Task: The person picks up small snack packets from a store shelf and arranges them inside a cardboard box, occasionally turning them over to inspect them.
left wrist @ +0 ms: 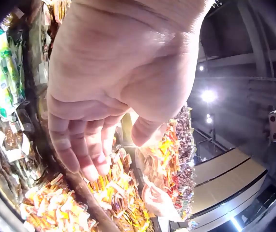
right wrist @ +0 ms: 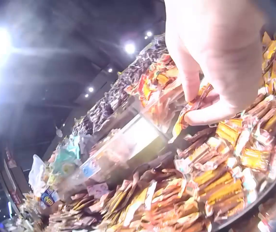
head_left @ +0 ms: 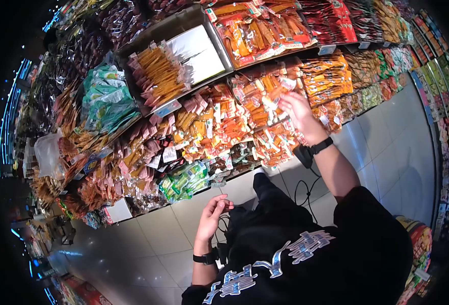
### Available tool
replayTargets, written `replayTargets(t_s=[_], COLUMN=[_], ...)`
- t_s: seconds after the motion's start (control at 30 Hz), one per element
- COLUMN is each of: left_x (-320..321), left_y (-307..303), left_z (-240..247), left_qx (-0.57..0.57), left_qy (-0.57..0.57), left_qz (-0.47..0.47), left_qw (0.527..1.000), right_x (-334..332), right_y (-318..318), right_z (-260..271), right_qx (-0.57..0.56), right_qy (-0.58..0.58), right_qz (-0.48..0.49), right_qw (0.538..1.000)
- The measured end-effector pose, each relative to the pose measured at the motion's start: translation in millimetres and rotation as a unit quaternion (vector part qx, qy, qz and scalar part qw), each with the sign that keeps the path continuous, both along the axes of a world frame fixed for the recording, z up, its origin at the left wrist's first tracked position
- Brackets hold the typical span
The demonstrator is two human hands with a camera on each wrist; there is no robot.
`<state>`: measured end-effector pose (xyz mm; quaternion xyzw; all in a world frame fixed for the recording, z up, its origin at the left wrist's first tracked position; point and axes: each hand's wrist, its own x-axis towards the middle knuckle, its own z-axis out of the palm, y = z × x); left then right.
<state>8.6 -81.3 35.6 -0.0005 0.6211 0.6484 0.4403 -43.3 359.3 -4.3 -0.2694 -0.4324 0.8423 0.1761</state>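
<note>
Head view: a grey tiled floor (head_left: 156, 229) runs alongside tiers of bagged snacks (head_left: 260, 35). My right hand (head_left: 300, 112) is over the packed lower rows; my left hand (head_left: 212, 216) is above the floor.

Left wrist view: my left hand's fingers are relaxed, loosely bent.

Right wrist view: my right hand pinches one small yellow-orange packet (right wrist: 178, 126) above the other snacks; contact beneath it I cannot determine.
</note>
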Motion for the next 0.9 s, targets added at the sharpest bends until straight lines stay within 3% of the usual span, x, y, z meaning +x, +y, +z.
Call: replayTargets(t_s=[0.07,0.2,0.33,0.7,0.87,0.9], left_x=[-2.0,2.0,2.8,-9.0,-15.7,-16.8], left_y=[19.7,36.9,40.6,51.6,46.8,43.3], left_z=[6.5,17.5,22.8,20.2,21.7,19.4], left_qx=[-0.005,-0.025,-0.038,0.006,0.021,0.025], left_qy=[0.004,-0.004,0.000,0.042,0.027,0.025], left_qz=[0.019,0.060,0.098,0.115,0.124,0.122], left_qw=[1.000,0.998,0.995,0.992,0.992,0.992], right_x=[-47.0,-105.3,-117.6,-63.9,-50.1,-51.7], right_y=[24.9,57.3,69.3,58.8,28.2,17.2], right_z=[6.8,-18.8,-30.6,-27.8,-35.8,-36.5], right_qx=[-0.027,-0.022,-0.004,0.109,0.183,0.241], right_qy=[-0.015,-0.074,-0.123,-0.135,-0.148,-0.122], right_qz=[-0.047,0.019,0.089,0.226,0.249,0.275], right_qw=[0.998,0.997,0.988,0.959,0.940,0.923])
